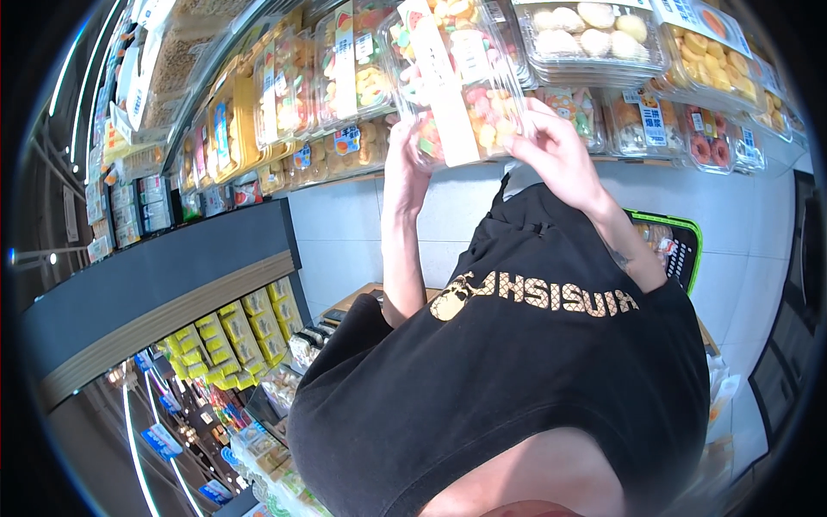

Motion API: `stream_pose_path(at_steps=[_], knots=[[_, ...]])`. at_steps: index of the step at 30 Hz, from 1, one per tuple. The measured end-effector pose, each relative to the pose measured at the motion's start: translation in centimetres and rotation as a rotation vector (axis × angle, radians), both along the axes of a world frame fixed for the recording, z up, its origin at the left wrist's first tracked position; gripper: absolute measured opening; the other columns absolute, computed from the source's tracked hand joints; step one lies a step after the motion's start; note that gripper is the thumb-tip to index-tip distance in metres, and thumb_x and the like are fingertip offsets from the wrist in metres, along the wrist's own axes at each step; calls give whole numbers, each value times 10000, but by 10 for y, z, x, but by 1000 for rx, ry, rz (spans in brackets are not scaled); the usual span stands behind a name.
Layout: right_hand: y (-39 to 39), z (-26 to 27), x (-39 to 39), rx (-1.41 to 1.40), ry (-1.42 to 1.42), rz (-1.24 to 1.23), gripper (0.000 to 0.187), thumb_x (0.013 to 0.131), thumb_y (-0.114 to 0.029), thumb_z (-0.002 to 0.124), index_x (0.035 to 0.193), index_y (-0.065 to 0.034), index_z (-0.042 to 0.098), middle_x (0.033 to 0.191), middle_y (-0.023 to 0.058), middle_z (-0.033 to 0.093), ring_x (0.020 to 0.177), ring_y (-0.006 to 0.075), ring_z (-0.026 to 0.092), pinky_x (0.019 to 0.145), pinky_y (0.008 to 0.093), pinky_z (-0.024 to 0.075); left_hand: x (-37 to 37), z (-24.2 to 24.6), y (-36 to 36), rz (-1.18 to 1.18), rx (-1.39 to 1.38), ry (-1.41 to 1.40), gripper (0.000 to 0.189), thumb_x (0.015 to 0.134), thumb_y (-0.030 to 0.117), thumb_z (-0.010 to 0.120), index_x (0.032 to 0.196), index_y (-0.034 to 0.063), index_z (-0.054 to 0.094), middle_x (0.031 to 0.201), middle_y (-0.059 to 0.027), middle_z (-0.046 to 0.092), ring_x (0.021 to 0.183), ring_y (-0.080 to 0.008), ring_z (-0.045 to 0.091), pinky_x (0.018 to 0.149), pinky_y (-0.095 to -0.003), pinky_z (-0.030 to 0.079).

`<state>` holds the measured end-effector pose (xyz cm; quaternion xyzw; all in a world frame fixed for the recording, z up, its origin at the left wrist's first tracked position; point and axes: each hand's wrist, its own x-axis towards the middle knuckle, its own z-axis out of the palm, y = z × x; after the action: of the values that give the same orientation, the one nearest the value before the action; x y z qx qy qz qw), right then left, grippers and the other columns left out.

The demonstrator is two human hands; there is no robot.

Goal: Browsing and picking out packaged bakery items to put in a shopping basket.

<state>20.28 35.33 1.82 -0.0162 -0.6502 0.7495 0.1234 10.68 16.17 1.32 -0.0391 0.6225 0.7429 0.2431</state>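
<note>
Both my hands hold a clear plastic clamshell box of colourful candies [481, 106] in front of the shelf. My left hand [408, 161] grips its lower left corner, and my right hand [559, 152] grips the lower right side with the thumb on the front. A pale paper band with writing and a watermelon picture runs down the box. Similar candy boxes [355, 71] stand on the shelf to its left. To the right is a stack of clear boxes with round white pastries [585, 39]. The fingers behind the box are partly hidden.
A lower row holds boxed pastries [352, 145] and pink ring-shaped donuts [707, 139]. A black basket with a green rim [692, 242] is on the tiled floor at the right. Yellow packets [239, 333] hang on a rack at the left, under a grey shelf edge [194, 249].
</note>
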Motion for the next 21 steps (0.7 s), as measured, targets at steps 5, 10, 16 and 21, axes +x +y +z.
stream_pose_path(at_steps=[5,10,16,21], knots=[[5,46,33,330,107,147,252,674,-69,670,589,-37,434,999,174,558,903,266,581,767,328,450,-11,0,10,-90,4,11,505,899,503,343,1191,105,446,1073,-81,577,851,-179,601,724,-327,495],[15,64,45,250,217,255,318,680,-194,726,901,-30,566,1180,164,487,1100,280,482,928,362,370,16,10,21,-157,349,-226,473,920,379,371,1220,15,390,891,-86,563,718,-193,578,644,-325,468],[42,69,39,384,330,-378,624,666,-163,717,1211,-35,442,1155,150,502,1086,255,487,923,346,383,64,-16,59,-1056,968,-831,499,907,387,398,1218,-2,385,884,-110,550,690,-204,566,611,-324,459],[60,61,61,423,0,-163,410,753,-171,634,1104,4,512,945,116,619,868,149,594,760,259,453,88,-37,91,-1459,1139,-1100,522,896,394,420,1217,-16,380,878,-130,540,666,-212,555,584,-323,452]])
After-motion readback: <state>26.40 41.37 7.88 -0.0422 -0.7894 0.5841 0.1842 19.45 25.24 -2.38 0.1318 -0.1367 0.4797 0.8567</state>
